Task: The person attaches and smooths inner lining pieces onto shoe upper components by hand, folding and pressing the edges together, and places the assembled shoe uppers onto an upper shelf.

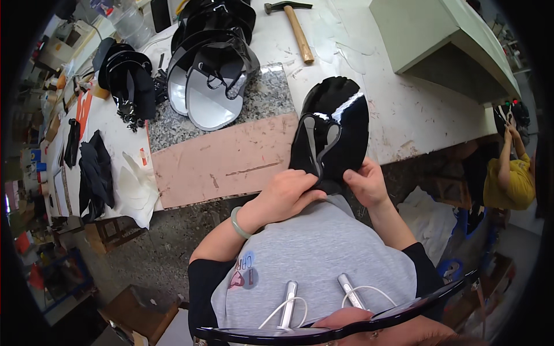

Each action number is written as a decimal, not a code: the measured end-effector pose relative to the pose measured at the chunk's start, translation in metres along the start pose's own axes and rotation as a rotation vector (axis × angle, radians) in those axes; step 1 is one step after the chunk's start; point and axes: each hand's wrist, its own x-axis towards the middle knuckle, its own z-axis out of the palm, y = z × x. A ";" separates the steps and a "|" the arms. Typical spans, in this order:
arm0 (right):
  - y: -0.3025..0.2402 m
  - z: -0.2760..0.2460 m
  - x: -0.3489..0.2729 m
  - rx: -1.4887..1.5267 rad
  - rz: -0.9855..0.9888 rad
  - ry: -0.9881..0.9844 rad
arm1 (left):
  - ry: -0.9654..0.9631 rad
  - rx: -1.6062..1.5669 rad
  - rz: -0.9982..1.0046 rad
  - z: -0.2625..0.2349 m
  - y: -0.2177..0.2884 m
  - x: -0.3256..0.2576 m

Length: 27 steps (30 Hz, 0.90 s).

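Against my chest I hold a glossy black shoe upper [348, 124], its rounded, notched end pointing away from me. Two grey lining strips curve along its middle. My left hand [288, 193] is closed on the near end, with the fingers bent over the black material. On the near right edge, my right hand [368, 181] pinches the same upper between thumb and fingers. Part of the near end is hidden behind my fingers.
Stacked black shoe uppers [216, 86] lie on a granite slab [277, 92] beside a pinkish board [225, 164]. Another black pile [130, 78] is further left. A wooden-handled hammer [297, 32] lies behind; a pale green box [441, 43] stands right. A person in yellow [511, 179] works at far right.
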 end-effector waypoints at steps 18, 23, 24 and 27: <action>-0.032 0.024 0.061 0.461 -0.004 -0.559 | 0.064 0.692 0.308 -0.085 0.049 -0.030; -0.049 0.057 0.102 0.669 0.176 -1.031 | 0.554 -0.267 0.170 -0.110 0.020 -0.021; -0.056 0.059 0.100 0.657 0.165 -1.025 | 0.522 -0.449 0.093 -0.113 0.015 -0.004; -0.046 0.064 0.117 0.533 0.380 -1.020 | 0.353 -1.018 -0.157 -0.115 0.006 0.005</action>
